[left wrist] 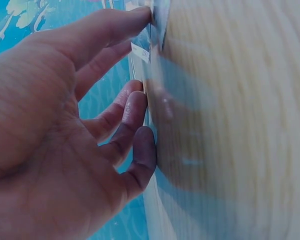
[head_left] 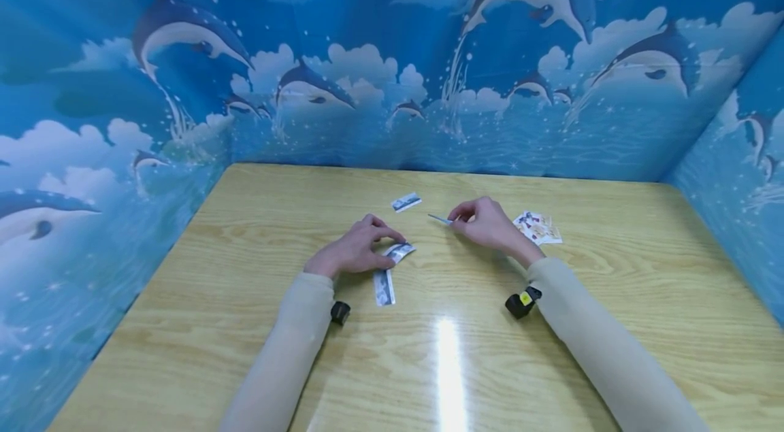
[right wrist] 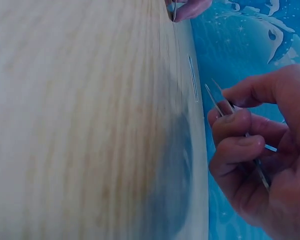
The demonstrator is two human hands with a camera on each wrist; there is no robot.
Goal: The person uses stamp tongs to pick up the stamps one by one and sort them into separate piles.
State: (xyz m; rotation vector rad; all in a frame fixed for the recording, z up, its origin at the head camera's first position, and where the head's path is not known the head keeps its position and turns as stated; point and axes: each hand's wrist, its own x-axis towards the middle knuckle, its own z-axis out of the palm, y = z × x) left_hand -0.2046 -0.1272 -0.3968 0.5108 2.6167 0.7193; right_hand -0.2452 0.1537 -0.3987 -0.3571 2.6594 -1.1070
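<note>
My left hand holds a small printed strip between thumb and forefinger, close over the wooden table; the strip looks slightly bowed. In the left wrist view, the thumb is at the strip's edge and the other fingers are loosely bent by the tabletop. A second printed strip lies just below that hand. My right hand grips slim metal tweezers, their two tips apart and pointing left, with nothing visible between them. Their rear part is partly hidden by the fingers.
Another printed strip lies farther back on the table. Several colourful printed pieces lie beside the right wrist, partly behind it. A blue dolphin-patterned cloth stands along the table's back and sides.
</note>
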